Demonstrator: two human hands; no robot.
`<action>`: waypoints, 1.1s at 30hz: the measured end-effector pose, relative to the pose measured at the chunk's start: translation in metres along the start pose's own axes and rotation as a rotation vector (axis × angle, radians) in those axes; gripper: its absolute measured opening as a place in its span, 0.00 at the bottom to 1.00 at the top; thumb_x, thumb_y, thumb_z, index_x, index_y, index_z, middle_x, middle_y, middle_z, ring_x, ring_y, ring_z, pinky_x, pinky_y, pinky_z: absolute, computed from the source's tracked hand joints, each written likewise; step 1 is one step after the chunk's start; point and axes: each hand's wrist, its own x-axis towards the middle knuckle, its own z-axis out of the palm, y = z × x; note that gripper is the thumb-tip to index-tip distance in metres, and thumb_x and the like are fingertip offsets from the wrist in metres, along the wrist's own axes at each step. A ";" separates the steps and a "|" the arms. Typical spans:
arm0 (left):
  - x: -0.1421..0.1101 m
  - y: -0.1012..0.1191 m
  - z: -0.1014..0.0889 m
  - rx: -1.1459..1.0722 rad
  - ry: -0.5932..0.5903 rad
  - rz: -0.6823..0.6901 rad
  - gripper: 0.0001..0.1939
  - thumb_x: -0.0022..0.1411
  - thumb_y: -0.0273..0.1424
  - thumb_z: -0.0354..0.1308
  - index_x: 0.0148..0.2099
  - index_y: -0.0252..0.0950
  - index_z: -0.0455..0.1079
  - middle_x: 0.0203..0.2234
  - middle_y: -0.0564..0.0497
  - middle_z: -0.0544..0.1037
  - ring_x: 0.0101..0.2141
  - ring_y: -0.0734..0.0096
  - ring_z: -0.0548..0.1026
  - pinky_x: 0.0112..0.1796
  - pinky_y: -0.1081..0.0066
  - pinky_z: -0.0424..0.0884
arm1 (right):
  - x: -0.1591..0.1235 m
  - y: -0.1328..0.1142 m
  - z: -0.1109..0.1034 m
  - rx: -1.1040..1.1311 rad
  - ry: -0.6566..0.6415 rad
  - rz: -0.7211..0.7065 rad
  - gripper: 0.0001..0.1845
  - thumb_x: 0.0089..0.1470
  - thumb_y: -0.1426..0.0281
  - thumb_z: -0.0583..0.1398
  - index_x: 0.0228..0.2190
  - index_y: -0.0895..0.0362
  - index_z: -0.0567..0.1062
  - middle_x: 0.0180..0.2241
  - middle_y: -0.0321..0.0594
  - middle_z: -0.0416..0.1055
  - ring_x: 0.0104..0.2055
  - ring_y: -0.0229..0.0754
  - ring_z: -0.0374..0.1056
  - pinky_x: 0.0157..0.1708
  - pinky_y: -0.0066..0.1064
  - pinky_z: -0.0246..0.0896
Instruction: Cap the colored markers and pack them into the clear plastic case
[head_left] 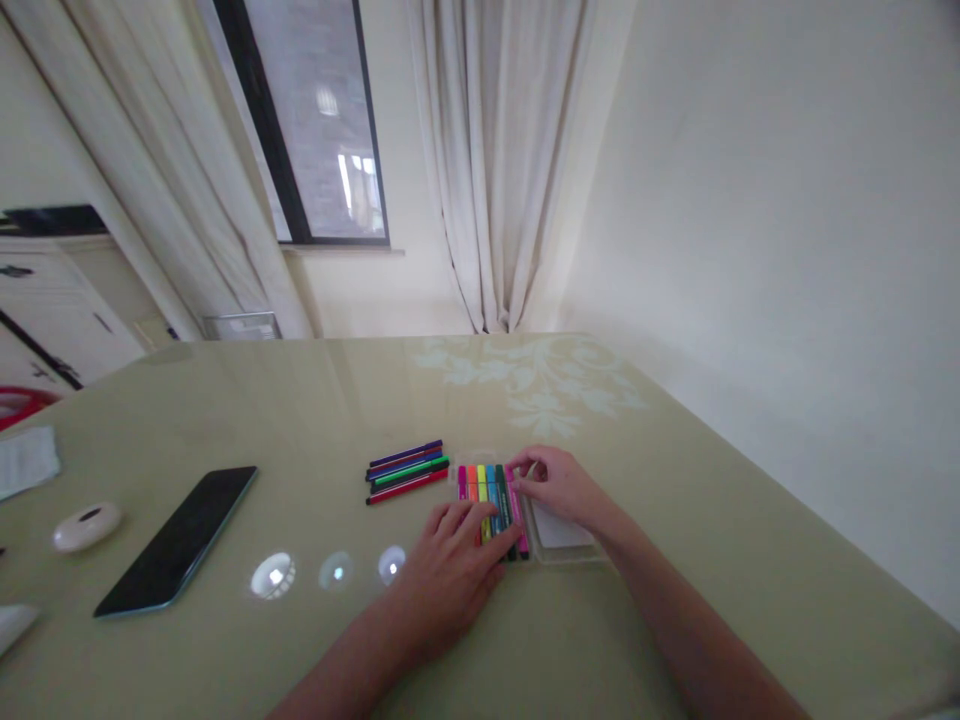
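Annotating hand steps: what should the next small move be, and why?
Probably settle the pink marker at the right end of the marker row: the right hand has fingertips at that marker's upper part, the left hand lies over the row's lower part, and the loose markers lie apart, to the left.

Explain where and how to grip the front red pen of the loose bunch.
Probably pinch the red pen across its middle, coming from above and the near side: it is slim and lies flat, that side has no pen against it, while other pens lie along its far side.
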 end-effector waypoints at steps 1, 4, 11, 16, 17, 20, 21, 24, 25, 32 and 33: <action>0.000 0.000 0.000 -0.005 0.008 0.002 0.26 0.73 0.33 0.52 0.70 0.52 0.60 0.61 0.46 0.69 0.58 0.53 0.66 0.57 0.50 0.63 | 0.000 -0.001 0.000 -0.006 -0.016 0.008 0.11 0.51 0.72 0.69 0.39 0.56 0.84 0.32 0.39 0.77 0.31 0.39 0.67 0.34 0.30 0.61; 0.000 0.002 0.001 0.000 0.032 -0.001 0.24 0.73 0.35 0.52 0.69 0.52 0.61 0.59 0.46 0.69 0.58 0.52 0.65 0.57 0.49 0.62 | -0.001 -0.002 0.002 -0.026 -0.020 0.008 0.09 0.52 0.72 0.68 0.38 0.56 0.84 0.33 0.39 0.77 0.32 0.40 0.67 0.34 0.30 0.61; 0.001 0.002 0.005 -0.003 0.082 0.032 0.23 0.73 0.36 0.53 0.68 0.49 0.64 0.58 0.44 0.71 0.57 0.52 0.67 0.57 0.49 0.64 | 0.001 0.002 0.002 0.005 -0.015 -0.003 0.09 0.54 0.73 0.65 0.38 0.56 0.83 0.33 0.39 0.78 0.33 0.41 0.70 0.36 0.31 0.63; 0.003 -0.026 -0.009 -0.095 0.208 -0.168 0.16 0.76 0.33 0.48 0.61 0.41 0.69 0.52 0.46 0.76 0.52 0.59 0.71 0.54 0.58 0.66 | 0.005 0.010 -0.002 0.005 0.114 0.030 0.09 0.58 0.71 0.61 0.37 0.57 0.82 0.35 0.42 0.81 0.35 0.43 0.73 0.38 0.33 0.64; 0.003 -0.034 -0.013 -0.075 0.233 -0.273 0.14 0.76 0.33 0.47 0.55 0.40 0.72 0.50 0.46 0.77 0.50 0.59 0.72 0.52 0.58 0.67 | 0.005 0.012 -0.002 -0.004 0.138 0.033 0.09 0.58 0.71 0.60 0.37 0.57 0.82 0.35 0.42 0.81 0.35 0.43 0.73 0.38 0.33 0.64; -0.001 -0.057 -0.023 0.050 0.202 -0.513 0.09 0.74 0.30 0.52 0.48 0.38 0.74 0.45 0.45 0.77 0.48 0.54 0.73 0.49 0.56 0.67 | 0.005 0.014 -0.001 -0.026 0.162 0.033 0.10 0.59 0.70 0.60 0.37 0.57 0.82 0.35 0.42 0.81 0.36 0.44 0.74 0.38 0.34 0.65; -0.002 -0.062 -0.025 0.080 0.169 -0.555 0.08 0.72 0.29 0.53 0.47 0.38 0.74 0.45 0.45 0.77 0.48 0.53 0.73 0.48 0.56 0.67 | 0.005 0.014 0.000 -0.030 0.159 0.031 0.10 0.59 0.70 0.59 0.38 0.56 0.82 0.35 0.42 0.81 0.36 0.44 0.74 0.38 0.34 0.65; -0.004 -0.072 -0.026 0.101 0.106 -0.608 0.05 0.71 0.30 0.56 0.45 0.38 0.73 0.43 0.46 0.77 0.47 0.53 0.74 0.47 0.57 0.67 | 0.004 0.013 0.003 -0.039 0.151 0.019 0.10 0.59 0.70 0.59 0.37 0.56 0.81 0.34 0.41 0.81 0.36 0.44 0.75 0.39 0.35 0.65; -0.005 -0.074 -0.026 0.096 0.101 -0.611 0.05 0.71 0.31 0.55 0.44 0.38 0.72 0.43 0.46 0.77 0.47 0.54 0.74 0.47 0.58 0.67 | 0.004 0.013 0.004 -0.040 0.148 0.014 0.10 0.59 0.70 0.59 0.37 0.56 0.81 0.34 0.41 0.81 0.36 0.44 0.75 0.39 0.35 0.65; -0.006 -0.080 -0.025 -0.072 0.183 -0.594 0.09 0.70 0.34 0.53 0.38 0.38 0.71 0.39 0.45 0.77 0.44 0.53 0.74 0.47 0.58 0.67 | 0.004 0.008 0.004 -0.010 0.173 -0.023 0.09 0.58 0.70 0.60 0.37 0.55 0.81 0.35 0.41 0.81 0.37 0.44 0.75 0.39 0.35 0.65; -0.004 -0.079 -0.025 -0.171 0.223 -0.596 0.10 0.70 0.36 0.52 0.39 0.38 0.71 0.39 0.45 0.77 0.43 0.54 0.74 0.46 0.58 0.68 | 0.003 0.006 0.004 0.004 0.189 -0.030 0.09 0.59 0.69 0.60 0.37 0.55 0.81 0.34 0.41 0.81 0.36 0.44 0.74 0.39 0.35 0.65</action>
